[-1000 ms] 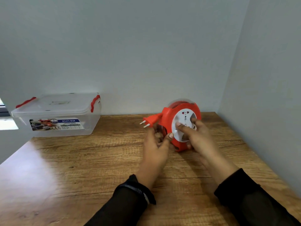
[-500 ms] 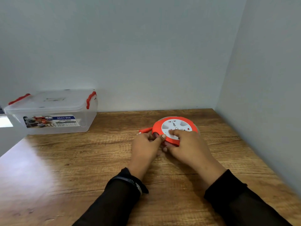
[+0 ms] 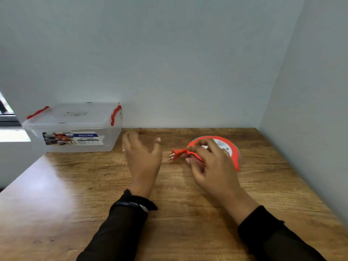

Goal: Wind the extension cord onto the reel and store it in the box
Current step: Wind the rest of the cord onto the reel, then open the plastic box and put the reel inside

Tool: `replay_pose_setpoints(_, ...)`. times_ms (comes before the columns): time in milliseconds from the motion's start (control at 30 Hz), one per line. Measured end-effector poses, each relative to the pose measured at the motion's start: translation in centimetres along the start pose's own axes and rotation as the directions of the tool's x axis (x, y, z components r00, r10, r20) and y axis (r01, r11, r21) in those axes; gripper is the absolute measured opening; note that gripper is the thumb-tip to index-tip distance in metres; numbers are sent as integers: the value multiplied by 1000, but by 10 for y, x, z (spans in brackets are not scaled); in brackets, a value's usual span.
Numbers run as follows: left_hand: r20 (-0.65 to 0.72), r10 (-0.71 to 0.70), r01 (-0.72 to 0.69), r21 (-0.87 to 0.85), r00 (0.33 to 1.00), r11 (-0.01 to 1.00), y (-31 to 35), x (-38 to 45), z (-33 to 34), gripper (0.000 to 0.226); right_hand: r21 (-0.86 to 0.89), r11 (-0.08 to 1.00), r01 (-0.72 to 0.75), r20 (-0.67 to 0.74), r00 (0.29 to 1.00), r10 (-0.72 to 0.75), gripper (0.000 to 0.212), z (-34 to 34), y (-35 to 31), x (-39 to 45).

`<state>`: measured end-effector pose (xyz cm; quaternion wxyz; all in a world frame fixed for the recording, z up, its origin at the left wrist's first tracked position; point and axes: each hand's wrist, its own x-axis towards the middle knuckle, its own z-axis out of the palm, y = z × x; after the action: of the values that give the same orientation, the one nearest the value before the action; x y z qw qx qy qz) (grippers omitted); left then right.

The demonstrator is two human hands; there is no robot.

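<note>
Wooden table (image 3: 79, 194), brown with a strong grain, fills the lower half of the view and meets pale walls at the back and on the right. One clear plastic box (image 3: 75, 129) stands at its far left corner, against the back wall; its lid is on, with two red clips, one at each end, and a printed label across the front side. One extension cord reel (image 3: 232, 153) lies flat on the table to the right of centre, well apart from the box. It is a round orange-red disc with a white socket face turned upward, and a paler rim shows beneath the orange edge. One orange plug (image 3: 177, 153) sticks out from the reel's left side, its two metal pins pointing left and resting just above the wood. How much cord is wound inside cannot be told.

Two hands show, both from black sleeves. One right hand (image 3: 209, 162) lies over the near-left part of the reel, fingers curled on its top face and thumb against its edge, gripping it. One left hand (image 3: 143, 157) hovers between box and reel, fingers spread and relaxed, holding nothing, blurred at the fingertips. A dark band circles the left wrist.
</note>
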<state>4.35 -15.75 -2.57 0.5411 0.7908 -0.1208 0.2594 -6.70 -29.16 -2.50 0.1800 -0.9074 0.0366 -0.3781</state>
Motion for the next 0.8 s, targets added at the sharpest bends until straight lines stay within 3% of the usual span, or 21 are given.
replay_pose_setpoints(133,-165,-34,69,211,986,975,-15,36,-38,58,67,989,134,37,990,-137,28,23,-31,10)
replay_pose_setpoints(233,-46,-40,56,461,998,885,-36,60,-49,69,107,984,145,89,984,-154,40,44,-52,33)
replay_pose_setpoints(333,70,-56,-5,664,996,747,-52,90,-56,57,168,982,85,143,984,-110,46,65,-72,57)
replay_pose_setpoints(433,139,8,-115,782,990,613,-53,113,-66,34,246,969,23,236,968,-83,52,74,-91,77)
replay_pose_setpoints(533,281,47,-268,833,958,483,-43,115,-77,36,283,957,-63,369,928,-48,57,70,-104,92)
replay_pose_setpoints(600,383,22,-342,797,924,498,-26,104,-85,35,327,931,-161,426,905,7,59,64,-109,103)
replay_pose_setpoints(700,515,54,-448,682,855,578,5,68,-96,11,351,885,-307,506,857,97,62,54,-110,109)
replay_pose_setpoints(800,594,-95,-394,635,799,664,41,52,-112,42,190,905,-381,626,757,187,59,42,-106,106)
